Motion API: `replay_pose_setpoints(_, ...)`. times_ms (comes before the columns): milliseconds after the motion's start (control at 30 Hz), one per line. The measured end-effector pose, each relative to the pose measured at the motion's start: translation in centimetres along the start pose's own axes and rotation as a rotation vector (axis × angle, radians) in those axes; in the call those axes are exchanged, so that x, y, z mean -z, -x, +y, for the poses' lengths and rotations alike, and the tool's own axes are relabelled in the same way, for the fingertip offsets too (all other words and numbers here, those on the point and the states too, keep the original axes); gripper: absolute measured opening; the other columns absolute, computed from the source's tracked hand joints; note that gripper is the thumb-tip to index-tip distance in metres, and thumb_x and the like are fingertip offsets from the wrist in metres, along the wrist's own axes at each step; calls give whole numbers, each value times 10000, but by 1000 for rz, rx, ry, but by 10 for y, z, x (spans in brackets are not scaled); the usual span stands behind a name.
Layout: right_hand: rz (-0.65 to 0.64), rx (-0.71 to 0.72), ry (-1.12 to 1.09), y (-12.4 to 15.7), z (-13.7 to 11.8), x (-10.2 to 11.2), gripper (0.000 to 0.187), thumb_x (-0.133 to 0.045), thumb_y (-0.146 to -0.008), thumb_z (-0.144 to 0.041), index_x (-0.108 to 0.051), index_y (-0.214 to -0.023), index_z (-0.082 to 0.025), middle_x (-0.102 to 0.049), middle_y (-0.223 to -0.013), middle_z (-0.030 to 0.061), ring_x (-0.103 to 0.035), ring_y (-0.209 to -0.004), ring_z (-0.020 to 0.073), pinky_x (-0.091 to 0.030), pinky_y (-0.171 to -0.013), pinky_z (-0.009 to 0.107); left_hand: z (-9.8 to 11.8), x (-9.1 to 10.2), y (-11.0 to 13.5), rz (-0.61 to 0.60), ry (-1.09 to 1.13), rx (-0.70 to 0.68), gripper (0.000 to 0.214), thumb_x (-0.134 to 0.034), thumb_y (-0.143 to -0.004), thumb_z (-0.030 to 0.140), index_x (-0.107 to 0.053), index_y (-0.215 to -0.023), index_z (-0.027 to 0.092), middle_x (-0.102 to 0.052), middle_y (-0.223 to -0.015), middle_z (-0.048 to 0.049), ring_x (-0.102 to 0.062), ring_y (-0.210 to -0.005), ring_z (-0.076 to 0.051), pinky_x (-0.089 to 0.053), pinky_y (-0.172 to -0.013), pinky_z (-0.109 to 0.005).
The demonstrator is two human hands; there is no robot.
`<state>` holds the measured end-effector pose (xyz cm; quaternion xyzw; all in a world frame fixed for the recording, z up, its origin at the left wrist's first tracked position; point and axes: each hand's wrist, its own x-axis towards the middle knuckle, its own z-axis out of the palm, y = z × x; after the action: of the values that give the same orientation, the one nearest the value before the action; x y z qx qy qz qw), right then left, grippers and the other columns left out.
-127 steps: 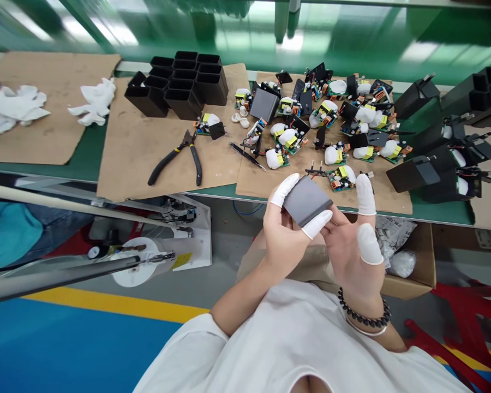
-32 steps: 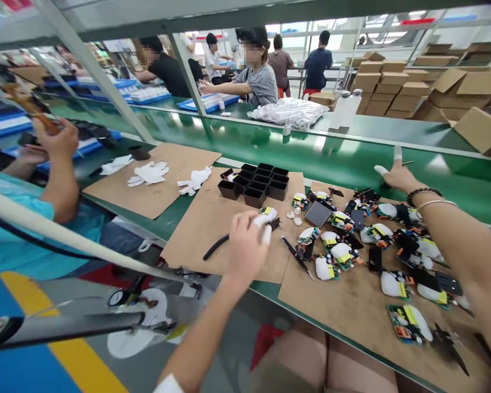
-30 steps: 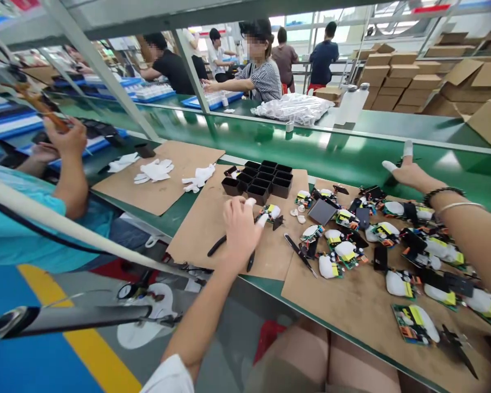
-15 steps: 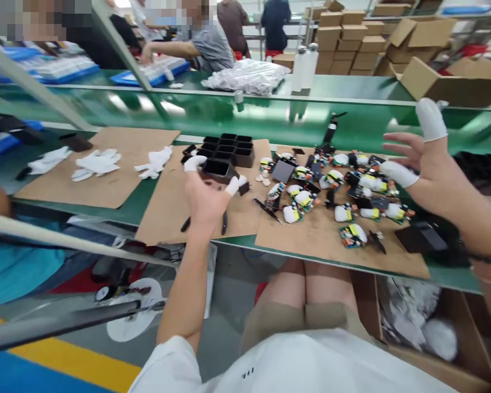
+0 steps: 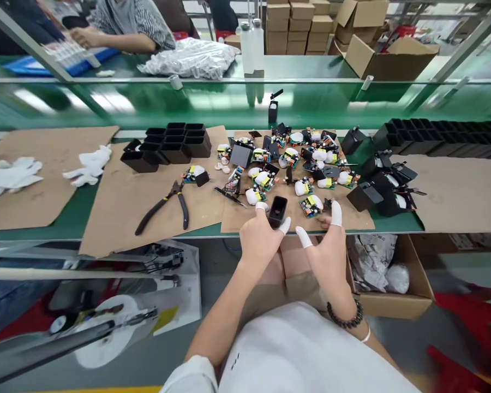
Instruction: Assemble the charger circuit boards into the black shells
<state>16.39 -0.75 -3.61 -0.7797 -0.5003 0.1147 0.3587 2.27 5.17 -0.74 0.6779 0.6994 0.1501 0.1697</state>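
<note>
My left hand (image 5: 258,240), with white finger cots on thumb and forefinger, grips an open-topped black plastic case (image 5: 277,212) at the table's front edge. The case is upright and its inside looks hollow. To its right is my right hand (image 5: 326,256), also in finger cots, thumb and forefinger spread apart. That hand's fingers are near a small circuit board (image 5: 311,206) with a white blob and yellow tape, and a small dark part (image 5: 328,204). Many similar boards (image 5: 288,158) lie behind on cardboard. Whether the other right fingers touch the dark part is unclear.
Black cases stand in groups at left (image 5: 174,144) and right (image 5: 442,136). Cutting pliers (image 5: 163,207) and tweezers (image 5: 231,197) lie on the cardboard. Several filled cases (image 5: 387,188) sit at right. White gloves (image 5: 90,165) lie left. A carton (image 5: 393,300) is below.
My left hand has come from the left group of cases to the front edge with one black case. My right hand has lowered and moved inward. The view has swung right.
</note>
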Motion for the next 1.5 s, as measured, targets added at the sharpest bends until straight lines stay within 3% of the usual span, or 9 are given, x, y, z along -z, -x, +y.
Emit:
replay_pose_setpoints(267, -84, 69, 396, -15, -16, -5, 729, -550, -977, -541, -407, -1533, -91, -564, -1464, 280, -545, -1194, 428, -497, -949, 573, -18, 10, 8, -177, 254, -110, 352, -768, -861, 333, -603, -1131, 179, -667, -785, 12, -668, -767, -219, -418, -679, -291)
replay_pose_setpoints(500, 3, -2, 333, -44, -13, -21, 446, -607, -944, -388, -547, -1230, -51, -639, -1295, 338, -482, -1291, 475, -408, -1017, 676, -22, 8, 3, -203, 368, -117, 611, -747, -886, 300, -525, -1438, 160, -707, -907, -8, -677, -876, -219, -485, -814, -333)
replay_pose_setpoints(667, -43, 105, 112, -79, 16, -8, 539, -675, -811, -249, -535, -1313, -113, -619, -1350, 246, -540, -1300, 377, -442, -1097, 552, -22, 10, 3, -222, 421, -103, 640, -746, -885, 294, -533, -1472, 156, -726, -978, -44, -704, -966, -251, -530, -894, -380)
replay_pose_setpoints(767, -90, 82, 126, -83, 24, 9, 577, -700, -798, -266, -547, -1340, -141, -642, -1331, 194, -577, -1265, 346, -470, -1094, 492, -22, 9, 1, -188, 426, -89, 724, -774, -861, 301, -509, -1513, 135, -724, -1036, -84, -702, -1057, -289, -539, -967, -423)
replay_pose_setpoints(1000, -155, -36, 266, -89, 3, 17, 307, -741, -759, -279, -688, -1025, -136, -683, -1181, 205, -617, -1166, 376, -474, -1052, 500, -25, -2, -16, -196, 532, -151, 901, -860, -767, 304, -465, -1561, 149, -691, -914, -38, -693, -958, -273, -566, -920, -420)
replay_pose_setpoints(1200, -329, -100, -13, -123, 7, 39, 217, -794, -567, -230, -679, -744, -180, -745, -875, 107, -681, -1037, 343, -517, -980, 449, -25, -5, -29, -223, 469, -221, 759, -865, -744, 270, -591, -1445, 176, -632, -946, -22, -607, -762, -191, -546, -776, -371)
replay_pose_setpoints(1333, -479, -101, -366, -112, 16, 53, 362, -666, -694, -501, -721, -894, -204, -795, -980, 86, -740, -971, 281, -600, -895, 429, -25, -14, -28, -163, 694, -305, 656, -920, -671, 318, -680, -1264, 173, -601, -1212, -80, -548, -671, -106, -555, -701, -325)
replay_pose_setpoints(1400, -501, -109, -612, -93, 18, 52, 432, -583, -752, -583, -703, -964, -227, -798, -1057, 87, -759, -957, 278, -623, -888, 475, -23, -15, -22, -152, 825, -362, 643, -935, -647, 323, -688, -1224, 183, -592, -1333, -108, -630, -804, -137, -578, -783, -322)
replay_pose_setpoints(1500, -499, -108, -966, -65, 16, 46, 451, -694, -732, -593, -693, -1024, -250, -802, -1062, 79, -769, -965, 301, -631, -906, 549, -15, -7, -8, -171, 889, -395, 633, -918, -663, 267, -683, -1245, 187, -685, -1294, -94, -667, -1055, -207, -557, -957, -341)
